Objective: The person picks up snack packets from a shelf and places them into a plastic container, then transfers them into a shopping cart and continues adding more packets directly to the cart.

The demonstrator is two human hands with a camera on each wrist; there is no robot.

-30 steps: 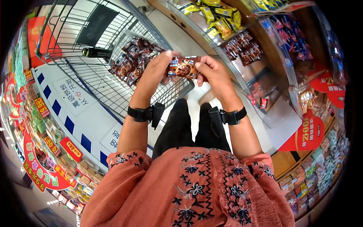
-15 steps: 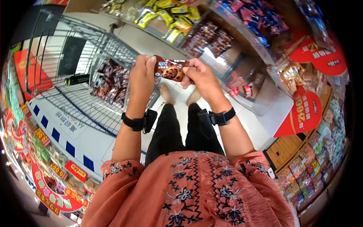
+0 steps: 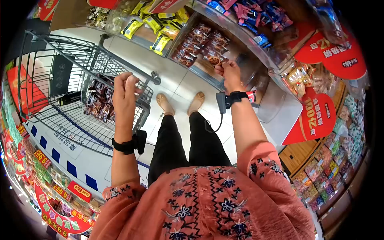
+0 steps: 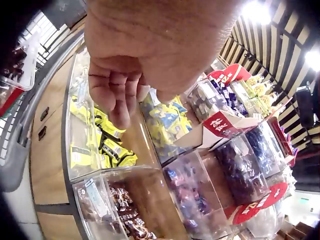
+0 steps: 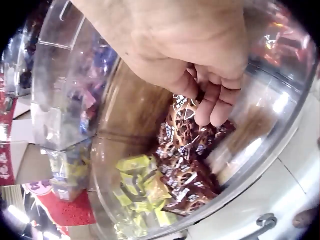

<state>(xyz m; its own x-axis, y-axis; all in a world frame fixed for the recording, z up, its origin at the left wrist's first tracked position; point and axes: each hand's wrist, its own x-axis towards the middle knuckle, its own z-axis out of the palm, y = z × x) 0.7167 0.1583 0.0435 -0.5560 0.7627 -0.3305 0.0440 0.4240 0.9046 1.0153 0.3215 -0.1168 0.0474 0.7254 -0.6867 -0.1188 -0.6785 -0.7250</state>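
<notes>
In the head view my right hand [image 3: 231,77] is over a shelf bin of brown cookie packets [image 3: 194,46]. Its thumb and fingers pinch the end of one cookie packet [image 5: 183,111], as the right wrist view shows, with more packets lying right beneath. My left hand [image 3: 125,93] hangs over the near end of the cart with its fingers loosely bent, holding nothing. Below and left of it, a clear plastic box [image 3: 85,89] full of the same brown packets sits in the shopping cart [image 3: 44,110], partly behind the hand and the wire.
Yellow packets [image 3: 161,43] fill the neighbouring bin, and blue and pink ones [image 3: 250,16] lie in a bin farther back. A red sign [image 3: 314,116] juts out at the right. A black cylindrical object [image 3: 69,98] lies in the cart. My feet [image 3: 196,102] stand on the tiled floor.
Both hands held one cookie packet between them earlier. They have parted: the right has moved to the packets in the bin, the left toward the cart, empty. The view has turned toward the shelves.
</notes>
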